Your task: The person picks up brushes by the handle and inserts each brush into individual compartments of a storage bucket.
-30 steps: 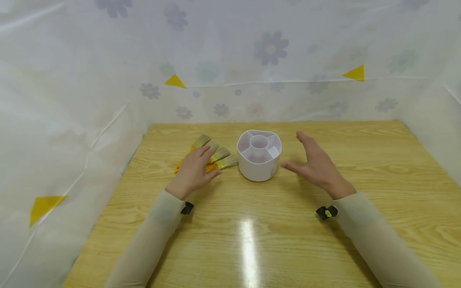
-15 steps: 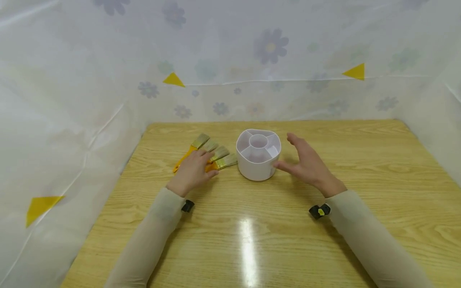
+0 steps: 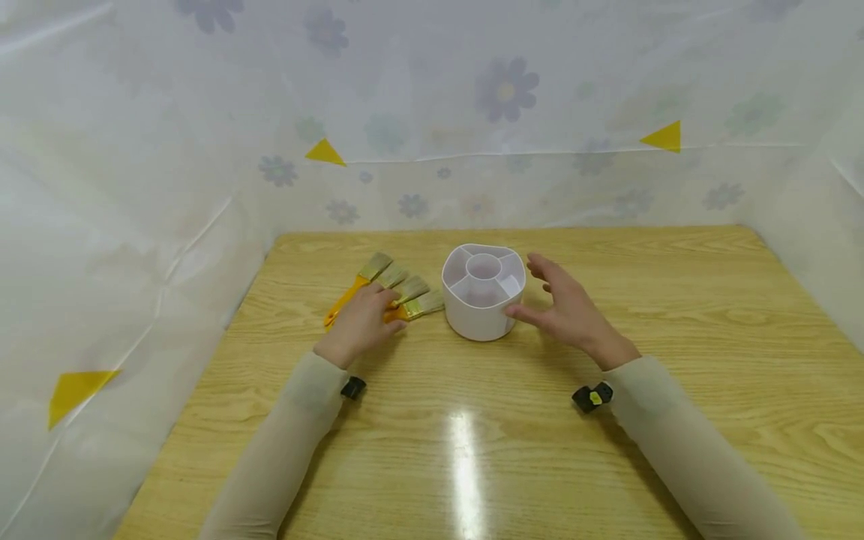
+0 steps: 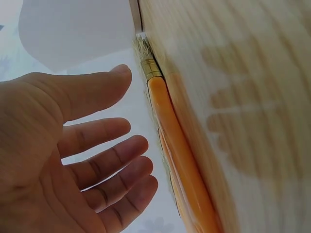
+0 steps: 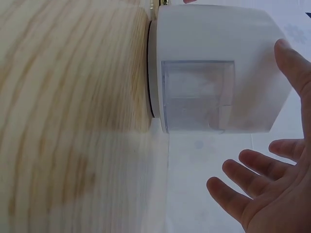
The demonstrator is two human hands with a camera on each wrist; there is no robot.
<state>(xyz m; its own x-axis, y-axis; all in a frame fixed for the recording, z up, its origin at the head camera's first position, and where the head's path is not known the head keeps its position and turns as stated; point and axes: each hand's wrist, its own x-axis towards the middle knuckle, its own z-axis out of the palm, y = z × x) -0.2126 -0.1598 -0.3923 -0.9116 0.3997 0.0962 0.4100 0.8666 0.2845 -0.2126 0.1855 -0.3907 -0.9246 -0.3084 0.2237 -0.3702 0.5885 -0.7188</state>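
Orange-handled brushes [image 3: 385, 291] lie fanned just left of the white holder [image 3: 483, 291] on the table [image 3: 675, 315], and the left hand [image 3: 361, 324], fingers loosely spread and gripping nothing, hovers over their handles, lower than a second ago. Right of the holder, the right hand [image 3: 567, 311], open with fingers apart, has drawn in from well clear to just beside its wall, its thumb near or touching it. Judged from this, both hands are closing in on brushes and holder.

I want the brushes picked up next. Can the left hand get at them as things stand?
Probably yes: the left hand hovers right over the orange-handled brushes, fingers relaxed, and nothing lies between them; the white holder stands beside.
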